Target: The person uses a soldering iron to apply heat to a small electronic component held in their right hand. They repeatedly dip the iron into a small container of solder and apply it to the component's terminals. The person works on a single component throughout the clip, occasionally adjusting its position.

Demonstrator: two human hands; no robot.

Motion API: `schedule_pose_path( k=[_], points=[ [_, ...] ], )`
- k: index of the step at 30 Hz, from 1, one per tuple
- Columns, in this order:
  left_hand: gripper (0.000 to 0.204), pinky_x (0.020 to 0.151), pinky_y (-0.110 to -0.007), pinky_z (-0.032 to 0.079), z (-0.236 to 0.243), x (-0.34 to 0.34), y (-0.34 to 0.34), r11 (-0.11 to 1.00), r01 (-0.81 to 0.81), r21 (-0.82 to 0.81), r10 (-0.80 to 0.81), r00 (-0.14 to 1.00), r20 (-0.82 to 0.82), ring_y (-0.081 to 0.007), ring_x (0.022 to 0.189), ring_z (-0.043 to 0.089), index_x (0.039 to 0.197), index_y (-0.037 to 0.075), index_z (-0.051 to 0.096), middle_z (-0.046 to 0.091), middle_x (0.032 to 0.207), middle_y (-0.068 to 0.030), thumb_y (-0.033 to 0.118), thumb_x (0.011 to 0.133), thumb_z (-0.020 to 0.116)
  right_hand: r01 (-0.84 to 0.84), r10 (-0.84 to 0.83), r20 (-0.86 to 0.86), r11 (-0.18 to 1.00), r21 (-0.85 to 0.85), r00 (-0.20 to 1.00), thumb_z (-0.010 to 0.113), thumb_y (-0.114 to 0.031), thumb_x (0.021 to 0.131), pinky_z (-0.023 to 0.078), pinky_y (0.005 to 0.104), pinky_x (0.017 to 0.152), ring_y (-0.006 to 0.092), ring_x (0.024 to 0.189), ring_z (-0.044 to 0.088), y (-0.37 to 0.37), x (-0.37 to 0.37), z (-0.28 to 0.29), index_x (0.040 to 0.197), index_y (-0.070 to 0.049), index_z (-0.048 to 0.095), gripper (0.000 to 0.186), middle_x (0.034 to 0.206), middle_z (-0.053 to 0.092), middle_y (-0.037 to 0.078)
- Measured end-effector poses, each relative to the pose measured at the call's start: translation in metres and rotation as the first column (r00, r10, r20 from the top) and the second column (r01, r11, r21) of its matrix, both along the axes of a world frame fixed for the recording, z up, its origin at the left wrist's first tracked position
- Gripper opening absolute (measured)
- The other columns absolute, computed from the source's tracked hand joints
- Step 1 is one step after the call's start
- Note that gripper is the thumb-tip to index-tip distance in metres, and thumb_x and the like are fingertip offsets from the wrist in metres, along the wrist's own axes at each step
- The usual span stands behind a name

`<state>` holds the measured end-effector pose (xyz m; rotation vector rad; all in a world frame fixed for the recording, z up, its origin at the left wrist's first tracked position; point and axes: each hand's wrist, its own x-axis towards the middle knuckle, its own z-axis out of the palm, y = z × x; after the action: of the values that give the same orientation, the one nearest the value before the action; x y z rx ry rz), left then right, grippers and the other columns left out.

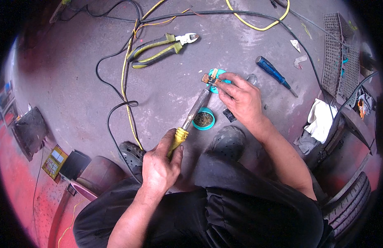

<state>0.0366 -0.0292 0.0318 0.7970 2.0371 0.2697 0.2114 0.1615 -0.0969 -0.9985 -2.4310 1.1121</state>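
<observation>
My left hand (160,167) is closed round the yellow handle of a soldering iron (195,110). The iron's metal barrel slants up and away to the right, and its tip end is at a small brown electrical part with metal contacts (208,79). That part is pinched between the fingertips of my right hand (241,98); whether the tip touches it I cannot tell. Beneath the part lies a turquoise lid (216,86), partly hidden by it and by my fingers. A round turquoise tin (204,119) with brownish stuff inside stands just right of the barrel.
Green-and-black pliers (164,49) and a blue screwdriver (274,73) lie on the grey floor. A small black piece (229,115) sits near my shoe (228,142). Black cable (112,109) and yellow cable (125,78) cross the left side. White cloth (319,120) and a tyre (348,202) are at right.
</observation>
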Motion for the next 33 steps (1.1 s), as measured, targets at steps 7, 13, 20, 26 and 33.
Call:
schedule_pose_path(
  k=[7,13,20,26,33],
  points=[
    [0.048,0.081,-0.047,0.06,-0.001,0.0005,-0.0006,1.0,0.004,0.007,-0.004,1.0,-0.008,-0.0436,0.093,0.075,0.139,0.003,0.061,0.073,0.098,-0.03,0.014,0.094,0.071,-0.006,0.006,-0.022,0.999,0.031,1.0,0.081,-0.009,0.082,0.06,0.0398,0.078,0.0264,0.09,0.074,-0.0008,0.002,-0.0063,0.112,-0.009,0.077,0.03,0.116,0.072,0.004],
    [0.047,0.08,-0.047,0.06,-0.0017,0.001,-0.0019,1.0,0.009,0.014,-0.008,1.0,-0.015,-0.0438,0.093,0.075,0.139,0.003,0.061,0.073,0.098,-0.0299,0.013,0.094,0.071,-0.012,0.014,-0.038,0.999,0.051,0.999,0.081,-0.009,0.082,0.059,0.0401,0.079,0.0275,0.09,0.073,-0.0005,0.0032,-0.0078,0.111,-0.009,0.077,0.03,0.118,0.073,0.005],
    [0.047,0.079,-0.048,0.06,-0.0012,0.0009,-0.0012,1.0,0.005,0.0,-0.005,1.0,-0.013,-0.0438,0.091,0.075,0.138,0.004,0.061,0.074,0.097,-0.0295,0.014,0.094,0.071,-0.02,0.02,0.002,1.0,0.001,1.0,0.08,-0.005,0.084,0.061,0.0374,0.087,0.0283,0.104,0.074,0.0001,0.0033,-0.0027,0.111,-0.004,0.077,0.027,0.121,0.073,0.01],
    [0.047,0.079,-0.048,0.061,-0.0015,0.0011,-0.0011,1.0,0.015,0.004,-0.015,1.0,-0.023,-0.0442,0.09,0.075,0.139,0.004,0.061,0.073,0.096,-0.0295,0.015,0.094,0.071,-0.025,0.025,0.002,1.0,0.011,1.0,0.08,-0.004,0.083,0.06,0.0379,0.089,0.0289,0.106,0.074,-0.0001,0.004,-0.0037,0.111,-0.004,0.077,0.028,0.121,0.073,0.01],
    [0.047,0.079,-0.048,0.061,-0.0018,0.0013,-0.0016,1.0,0.017,0.005,-0.016,0.999,-0.029,-0.0442,0.091,0.075,0.138,0.004,0.061,0.073,0.097,-0.0301,0.015,0.094,0.071,-0.031,0.031,0.004,0.999,0.02,1.0,0.08,-0.004,0.083,0.06,0.0387,0.09,0.0294,0.108,0.073,0.0001,0.0047,-0.0034,0.11,-0.003,0.077,0.027,0.121,0.074,0.01]
  ],
)
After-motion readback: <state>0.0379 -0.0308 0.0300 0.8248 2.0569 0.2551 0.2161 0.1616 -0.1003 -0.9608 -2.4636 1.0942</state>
